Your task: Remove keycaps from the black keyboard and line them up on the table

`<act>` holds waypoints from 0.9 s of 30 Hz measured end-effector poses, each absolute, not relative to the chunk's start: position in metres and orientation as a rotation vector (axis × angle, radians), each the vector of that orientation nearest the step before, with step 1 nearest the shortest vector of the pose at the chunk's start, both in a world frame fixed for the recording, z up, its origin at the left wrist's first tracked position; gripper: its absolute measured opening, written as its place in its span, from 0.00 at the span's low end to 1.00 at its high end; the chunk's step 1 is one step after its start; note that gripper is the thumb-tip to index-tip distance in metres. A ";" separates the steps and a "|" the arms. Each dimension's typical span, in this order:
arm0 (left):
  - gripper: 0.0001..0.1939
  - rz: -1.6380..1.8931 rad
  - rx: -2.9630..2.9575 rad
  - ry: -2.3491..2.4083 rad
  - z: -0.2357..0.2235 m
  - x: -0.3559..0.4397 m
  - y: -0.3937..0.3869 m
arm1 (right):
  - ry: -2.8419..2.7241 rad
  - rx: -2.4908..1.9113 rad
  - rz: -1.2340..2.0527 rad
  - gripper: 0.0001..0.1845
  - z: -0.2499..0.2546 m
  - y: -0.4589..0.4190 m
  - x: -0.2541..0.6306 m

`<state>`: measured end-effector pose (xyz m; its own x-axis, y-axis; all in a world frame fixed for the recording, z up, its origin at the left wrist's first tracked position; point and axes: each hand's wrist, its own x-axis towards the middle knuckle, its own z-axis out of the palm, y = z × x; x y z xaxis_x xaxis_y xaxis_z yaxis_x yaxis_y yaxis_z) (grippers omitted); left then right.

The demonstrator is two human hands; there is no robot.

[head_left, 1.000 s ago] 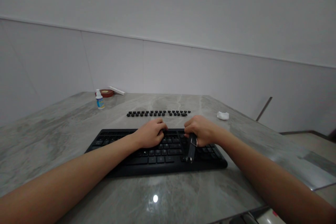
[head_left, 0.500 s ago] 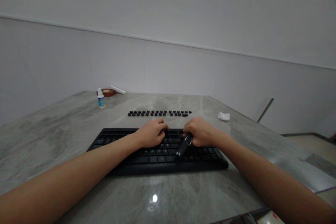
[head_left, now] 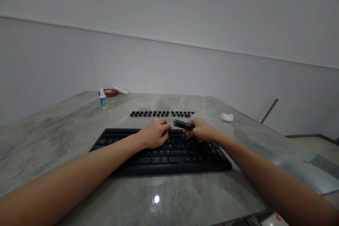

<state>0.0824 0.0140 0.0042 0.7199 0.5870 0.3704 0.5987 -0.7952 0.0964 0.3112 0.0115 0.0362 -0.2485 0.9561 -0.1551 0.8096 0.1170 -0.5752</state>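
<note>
A black keyboard [head_left: 159, 153] lies on the grey marble table [head_left: 66, 127] in front of me. My left hand [head_left: 153, 135] rests curled on the upper middle keys, fingers bent down onto them. My right hand [head_left: 202, 130] is closed round a dark key-puller tool [head_left: 183, 125], whose handle now points left and slightly up above the top rows. Behind the keyboard, a row of several loose black keycaps [head_left: 162, 113] lies on the table.
A small white bottle with a blue label [head_left: 103, 99] stands at the far left, with a red round tin [head_left: 110, 92] and a white strip behind it. A crumpled white wad [head_left: 227, 117] lies to the far right. The table's right edge slants close by.
My right hand has swung the tool from hanging down over the lower keys up to lying level above the top rows. My left hand stayed on the keys.
</note>
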 end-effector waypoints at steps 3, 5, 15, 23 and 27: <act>0.16 -0.488 -2.844 -0.880 0.008 0.083 0.008 | -2.057 -1.761 0.931 0.14 0.038 0.009 0.308; 0.19 -0.446 -2.853 -0.867 0.010 0.084 0.005 | -2.025 -1.757 0.967 0.12 0.038 0.008 0.305; 0.20 -0.421 -2.963 -0.880 0.010 0.085 0.006 | -2.258 -1.709 0.699 0.06 0.036 0.004 0.308; 0.18 -0.437 -2.981 -0.882 0.009 0.084 0.007 | -2.422 -1.638 0.326 0.05 0.046 0.000 0.303; 0.17 -0.403 -2.971 -0.925 0.010 0.085 0.006 | -2.554 -1.509 0.257 0.05 0.048 -0.001 0.305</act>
